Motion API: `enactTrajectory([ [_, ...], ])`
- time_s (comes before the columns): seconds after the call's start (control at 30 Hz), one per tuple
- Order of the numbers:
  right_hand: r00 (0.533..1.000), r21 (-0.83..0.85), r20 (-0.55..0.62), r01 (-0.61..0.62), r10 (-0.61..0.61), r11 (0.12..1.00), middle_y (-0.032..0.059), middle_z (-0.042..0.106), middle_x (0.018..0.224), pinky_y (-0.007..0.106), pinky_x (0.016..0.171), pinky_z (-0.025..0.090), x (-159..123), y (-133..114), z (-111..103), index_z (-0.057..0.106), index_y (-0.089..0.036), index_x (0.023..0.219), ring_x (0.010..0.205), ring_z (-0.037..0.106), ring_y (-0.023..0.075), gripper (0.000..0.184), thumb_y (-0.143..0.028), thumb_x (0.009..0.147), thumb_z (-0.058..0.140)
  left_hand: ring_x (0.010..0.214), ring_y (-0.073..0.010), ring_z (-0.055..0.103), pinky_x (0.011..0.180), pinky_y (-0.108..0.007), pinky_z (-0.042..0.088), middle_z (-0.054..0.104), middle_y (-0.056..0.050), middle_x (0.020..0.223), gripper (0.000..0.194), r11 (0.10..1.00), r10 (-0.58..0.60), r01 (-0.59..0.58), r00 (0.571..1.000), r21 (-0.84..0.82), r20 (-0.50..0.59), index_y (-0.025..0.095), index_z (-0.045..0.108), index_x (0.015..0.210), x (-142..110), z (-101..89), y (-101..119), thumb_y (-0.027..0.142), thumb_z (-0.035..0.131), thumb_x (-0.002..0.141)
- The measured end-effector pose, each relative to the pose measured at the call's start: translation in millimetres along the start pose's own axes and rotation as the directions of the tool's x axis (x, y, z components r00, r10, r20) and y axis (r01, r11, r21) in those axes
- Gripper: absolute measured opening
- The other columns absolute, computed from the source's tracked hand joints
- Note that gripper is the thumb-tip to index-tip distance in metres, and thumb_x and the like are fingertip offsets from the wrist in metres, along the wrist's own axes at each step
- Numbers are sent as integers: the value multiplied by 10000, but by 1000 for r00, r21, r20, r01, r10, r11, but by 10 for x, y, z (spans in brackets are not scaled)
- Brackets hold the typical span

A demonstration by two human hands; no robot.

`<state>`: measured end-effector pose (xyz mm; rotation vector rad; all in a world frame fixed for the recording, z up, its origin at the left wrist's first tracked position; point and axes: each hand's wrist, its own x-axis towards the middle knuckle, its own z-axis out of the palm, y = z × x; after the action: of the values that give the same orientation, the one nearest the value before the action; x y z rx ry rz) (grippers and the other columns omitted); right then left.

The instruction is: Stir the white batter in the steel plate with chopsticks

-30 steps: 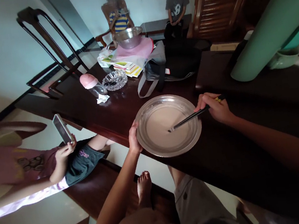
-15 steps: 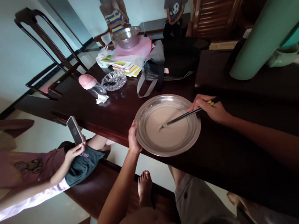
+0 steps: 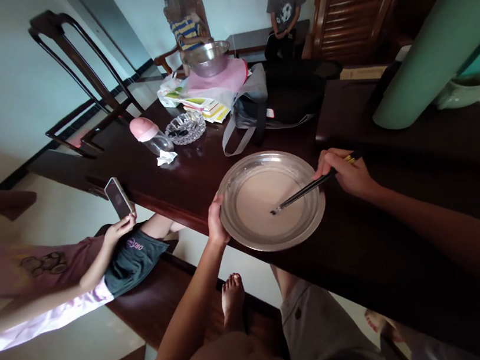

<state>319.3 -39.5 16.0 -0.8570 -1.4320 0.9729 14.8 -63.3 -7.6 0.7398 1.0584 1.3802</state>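
Note:
A wide metal basin [image 3: 231, 229] rests on the dark wooden table, close to its near edge. Pale beige liquid [image 3: 261, 201] covers its bottom. My left hand [image 3: 217, 222] grips the basin's left rim, thumb on top. Above the right rim, my right hand [image 3: 346, 172] is closed round a pair of dark chopsticks [image 3: 304, 190]. Their tips dip into the liquid near the middle of the basin, and their upper ends poke out past my fingers.
Behind the basin lie a black and grey bag [image 3: 282, 99], a glass ashtray [image 3: 185, 128], a pink-capped bottle [image 3: 148, 134] and a second metal bowl [image 3: 208, 60] on books. A green flask [image 3: 424, 64] stands right. A person holding a phone [image 3: 119, 198] sits left; two people are behind.
The chopstick tips swept left through the liquid, then came back right, my right hand moving with them. My left hand stayed on the rim. The neighbour's phone shifted right from its first position.

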Motion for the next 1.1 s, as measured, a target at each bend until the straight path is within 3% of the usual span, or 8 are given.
enactTrajectory([
  [0.1,999,-65,51,4,0,998,30,709,650,363,687,533,-7,-8,16,675,-238,631,645,678,195,416,-551,900,617,977,-295,704,797,-356,567,747,-53,922,455,1000,12,-12,1000,-8,-3,194,692,955,2,9,5,508,778,636],
  [0.27,999,-1,-49,-8,8,1000,12,677,589,366,651,518,0,14,-7,633,-250,600,593,646,192,427,-556,897,615,989,-298,703,797,-355,570,750,-57,939,444,1000,12,-12,1000,-6,-4,192,692,932,0,19,10,501,788,628],
  [0.4,995,-58,91,-29,34,998,21,705,650,360,683,525,-17,9,2,677,-238,644,650,663,194,414,-556,900,609,991,-301,704,798,-359,573,750,-56,921,457,1000,13,-13,1000,-2,-10,194,688,936,1,16,6,514,787,624],
  [0.57,999,-5,-35,-20,20,1000,8,672,593,361,664,523,2,17,-14,638,-248,599,598,650,189,428,-559,893,616,991,-305,709,805,-367,577,746,-49,875,482,1000,15,-15,1000,15,5,198,679,953,2,22,9,538,785,628],
  [0.73,995,-49,97,-18,23,999,23,704,657,354,687,514,-6,8,2,672,-238,638,650,656,188,417,-544,912,599,992,-314,710,808,-376,581,751,-54,881,486,1000,11,-11,1000,13,-3,197,682,945,1,25,19,545,788,623],
  [0.9,1000,28,-20,1,0,1000,3,669,593,348,653,502,4,24,-21,644,-247,607,589,629,177,406,-511,913,613,981,-307,713,802,-367,581,760,-53,918,479,1000,10,-10,1000,6,-2,199,699,962,2,30,17,532,792,630],
  [1.03,994,-22,97,-48,50,999,13,697,642,363,674,523,-14,7,1,671,-249,633,643,656,195,409,-553,899,609,968,-305,714,782,-366,579,758,-54,917,472,1000,10,-10,1000,18,-7,201,700,950,4,26,14,542,786,634],
  [1.1,995,-71,87,-46,52,996,16,707,659,375,714,538,-10,-9,10,683,-249,650,665,667,200,410,-577,886,617,975,-306,712,783,-367,579,754,-58,908,467,1000,12,-12,1000,15,-8,199,694,929,2,25,14,542,788,626],
])
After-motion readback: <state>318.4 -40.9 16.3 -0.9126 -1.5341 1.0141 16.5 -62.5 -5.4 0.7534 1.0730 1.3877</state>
